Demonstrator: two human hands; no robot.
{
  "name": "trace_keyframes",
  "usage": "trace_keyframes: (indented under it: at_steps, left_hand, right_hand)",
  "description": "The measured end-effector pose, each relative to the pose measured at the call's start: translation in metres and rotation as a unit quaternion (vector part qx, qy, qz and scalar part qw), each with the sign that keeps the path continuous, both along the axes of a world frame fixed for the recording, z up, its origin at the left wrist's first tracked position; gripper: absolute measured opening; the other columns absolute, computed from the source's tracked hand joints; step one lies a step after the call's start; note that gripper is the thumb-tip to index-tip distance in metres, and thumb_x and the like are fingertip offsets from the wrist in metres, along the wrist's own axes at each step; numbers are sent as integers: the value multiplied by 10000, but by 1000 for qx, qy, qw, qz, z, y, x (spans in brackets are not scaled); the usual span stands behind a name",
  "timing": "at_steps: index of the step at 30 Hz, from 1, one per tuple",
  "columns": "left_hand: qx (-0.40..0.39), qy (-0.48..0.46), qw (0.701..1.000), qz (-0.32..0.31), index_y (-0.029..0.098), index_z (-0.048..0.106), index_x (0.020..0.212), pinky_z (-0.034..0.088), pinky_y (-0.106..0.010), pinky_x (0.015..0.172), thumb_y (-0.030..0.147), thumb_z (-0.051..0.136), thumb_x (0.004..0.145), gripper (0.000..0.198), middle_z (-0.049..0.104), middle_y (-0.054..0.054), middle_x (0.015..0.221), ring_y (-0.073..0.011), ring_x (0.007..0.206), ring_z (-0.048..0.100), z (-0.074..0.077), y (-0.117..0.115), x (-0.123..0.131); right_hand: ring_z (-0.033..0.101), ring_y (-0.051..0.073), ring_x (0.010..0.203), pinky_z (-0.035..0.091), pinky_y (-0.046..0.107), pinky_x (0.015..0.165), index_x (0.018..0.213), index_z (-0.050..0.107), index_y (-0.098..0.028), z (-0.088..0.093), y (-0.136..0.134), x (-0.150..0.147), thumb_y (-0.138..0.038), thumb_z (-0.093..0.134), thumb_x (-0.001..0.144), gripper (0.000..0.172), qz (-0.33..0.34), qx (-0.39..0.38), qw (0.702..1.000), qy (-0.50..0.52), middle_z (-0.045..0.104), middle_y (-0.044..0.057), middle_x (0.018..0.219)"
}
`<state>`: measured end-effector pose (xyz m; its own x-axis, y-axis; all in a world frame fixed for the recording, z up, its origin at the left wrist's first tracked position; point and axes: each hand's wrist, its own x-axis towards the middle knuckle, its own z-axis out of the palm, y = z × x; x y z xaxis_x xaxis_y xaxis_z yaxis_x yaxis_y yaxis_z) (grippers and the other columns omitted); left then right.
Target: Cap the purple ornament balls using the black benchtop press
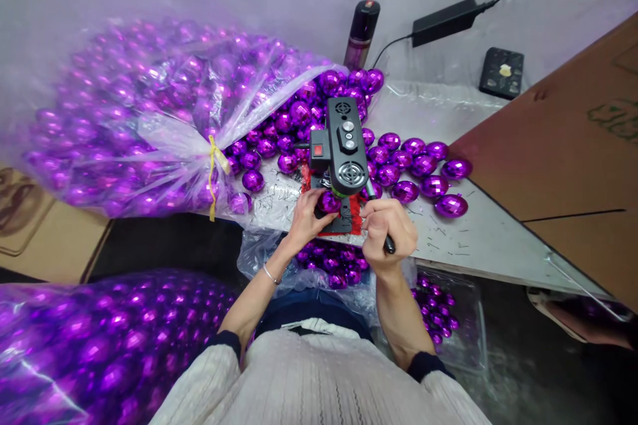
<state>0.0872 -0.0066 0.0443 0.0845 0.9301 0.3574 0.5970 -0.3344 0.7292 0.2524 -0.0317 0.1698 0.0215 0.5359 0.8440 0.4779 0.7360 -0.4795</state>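
With thumb and fingers, my left hand [310,218] grips a shiny purple faceted ball [329,202] beneath the head of a small black machine [347,139]. The machine has a red switch and round vents on top, and its base stands on a red patch of the table. Closed in a fist, my right hand [387,232] holds the machine's lever handle [389,245], whose black tip pokes out below the fingers. Behind the machine and to its right lie several loose purple balls [423,165].
A tied clear bag [199,113] of purple balls covers the table's left side. Behind stand a dark spray can [361,33], a power adapter [445,22] and a small black box [502,73]. A cardboard box [563,146] borders the right. More balls fill a lap bag [339,265].
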Motion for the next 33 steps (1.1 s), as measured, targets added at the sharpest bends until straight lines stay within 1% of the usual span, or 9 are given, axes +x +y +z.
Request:
trace_keyframes:
  at_steps: [5, 7, 10, 13, 18, 20, 24, 30, 33]
  left_hand:
    - [-10, -61, 998, 1, 219, 580, 1380, 493, -488, 1111, 499, 788, 837, 645, 653, -137, 1361, -299, 1299, 611, -11, 0, 7]
    - [-10, -75, 997, 5, 223, 589, 1376, 485, -500, 1122, 517, 791, 829, 653, 669, -135, 1355, -302, 1294, 623, -16, 1, 8]
    - [-10, -68, 998, -4, 234, 603, 1373, 465, -527, 1142, 539, 806, 805, 676, 686, -130, 1345, -313, 1297, 627, -18, 1, 7]
    - [-6, -58, 998, -17, 235, 609, 1371, 464, -530, 1140, 551, 809, 798, 684, 695, -128, 1334, -315, 1292, 629, -18, 1, 7]
    - [4, -57, 998, -23, 228, 612, 1370, 465, -518, 1134, 558, 793, 811, 674, 698, -129, 1320, -307, 1277, 632, -16, -1, 7]
    - [2, -56, 998, -26, 228, 614, 1368, 465, -516, 1131, 554, 794, 811, 670, 703, -130, 1308, -305, 1270, 633, -16, -1, 7]
    - [-8, -48, 998, -27, 239, 619, 1366, 457, -515, 1138, 548, 804, 802, 668, 706, -125, 1297, -306, 1270, 630, -15, -2, 7]
    - [-8, -48, 999, -23, 241, 621, 1367, 459, -511, 1140, 560, 800, 802, 673, 696, -129, 1318, -306, 1283, 627, -15, -3, 7]
    - [-9, -48, 999, -22, 240, 629, 1358, 467, -509, 1132, 563, 801, 800, 667, 692, -130, 1324, -308, 1283, 625, -14, -3, 7]
  right_hand:
    - [605, 129, 651, 449, 286, 586, 748, 550, -218, -4, -2, 1, -150, 503, 966, 234, 1, -2, 1000, -4, 632, -5, 707]
    - [612, 131, 661, 460, 289, 594, 755, 555, -219, -10, -3, 2, -155, 494, 971, 233, 3, -4, 1000, -4, 643, 0, 725]
    - [615, 135, 668, 469, 295, 598, 763, 565, -221, -23, -4, 2, -186, 487, 982, 234, -4, -1, 1000, 2, 654, 7, 752]
    - [598, 136, 645, 474, 306, 595, 763, 562, -227, -37, -4, 0, -232, 468, 1000, 256, -6, 16, 1000, 15, 649, 6, 751]
    - [598, 133, 624, 523, 343, 691, 756, 542, -232, -55, -4, -3, -266, 443, 1018, 283, -31, 31, 999, 23, 637, -13, 723]
    - [594, 133, 610, 530, 354, 706, 755, 538, -235, -60, -5, -3, -275, 432, 1022, 290, -42, 35, 998, 28, 627, -17, 711]
    - [588, 141, 584, 528, 373, 682, 762, 538, -245, -66, -4, -3, -299, 419, 1029, 297, -43, 42, 998, 27, 622, -14, 711]
    - [595, 141, 575, 520, 343, 568, 758, 536, -243, -70, -1, -7, -304, 427, 1034, 302, -6, 42, 997, 69, 611, -2, 727]
    - [601, 130, 573, 529, 334, 562, 756, 536, -235, -73, 0, -9, -294, 413, 1039, 314, -5, 49, 996, 78, 603, -7, 736]
